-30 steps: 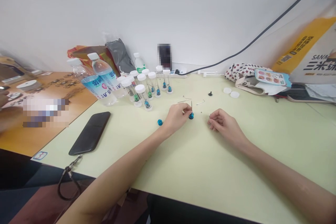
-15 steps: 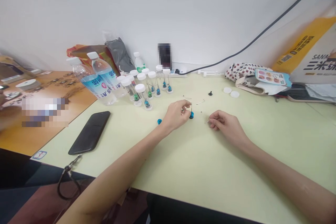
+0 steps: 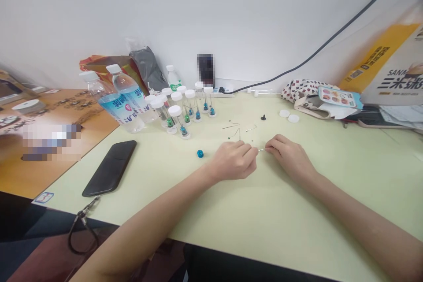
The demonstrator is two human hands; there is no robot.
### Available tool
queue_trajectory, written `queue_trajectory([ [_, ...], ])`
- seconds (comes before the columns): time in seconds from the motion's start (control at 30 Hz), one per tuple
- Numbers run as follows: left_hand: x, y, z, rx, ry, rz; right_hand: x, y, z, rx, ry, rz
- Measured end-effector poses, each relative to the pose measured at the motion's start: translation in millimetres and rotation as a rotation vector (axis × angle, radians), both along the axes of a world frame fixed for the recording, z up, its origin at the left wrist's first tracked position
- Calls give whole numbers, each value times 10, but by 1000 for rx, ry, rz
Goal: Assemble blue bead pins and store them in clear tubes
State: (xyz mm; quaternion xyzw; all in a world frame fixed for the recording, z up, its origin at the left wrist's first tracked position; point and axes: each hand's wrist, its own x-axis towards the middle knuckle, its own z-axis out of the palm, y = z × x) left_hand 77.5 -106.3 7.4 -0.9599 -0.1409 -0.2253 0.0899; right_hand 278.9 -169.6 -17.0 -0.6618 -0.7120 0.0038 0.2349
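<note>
A thin metal rod [image 3: 262,150] runs between my two hands above the table. My right hand [image 3: 290,154] pinches its right end. At the other end, the curled fingers of my left hand [image 3: 234,160] close on it. Just behind my left hand stands an upright thin rod [image 3: 239,135], its lower part hidden by the knuckles. Bent wires [image 3: 235,132] with tiny ball ends lie beyond, along with another bent wire [image 3: 251,128]. A blue knob-like piece [image 3: 200,153] rests left of my left hand. Farther back is a small black piece [image 3: 263,117].
Several clear tubes [image 3: 183,128] with white caps stand back left, beside water bottles [image 3: 127,108]. A black phone [image 3: 110,168] lies at left. White round discs [image 3: 293,118] and a patterned pouch [image 3: 306,90] are at right. A dark cable [image 3: 297,68] crosses the wall.
My left hand has let go of the upright rod on its blue base and moved right and nearer, closing on the thin rod in my right hand. The right hand has barely moved.
</note>
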Motion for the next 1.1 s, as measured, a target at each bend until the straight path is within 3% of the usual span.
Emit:
queue_trajectory([
  [0.13, 136, -160, -85, -207, 269, 205, 10, 63, -51, 30, 161, -25],
  [0.3, 216, -214, -165, -293, 360, 376, 56, 276, -68, 34, 299, -46],
  [0.5, 223, -186, -191, -331, 374, 396, 70, 443, -69, 0, 292, -16],
  [1.1, 251, -161, -165, -341, 372, 459, 75, 423, -62, 5, 249, -60],
])
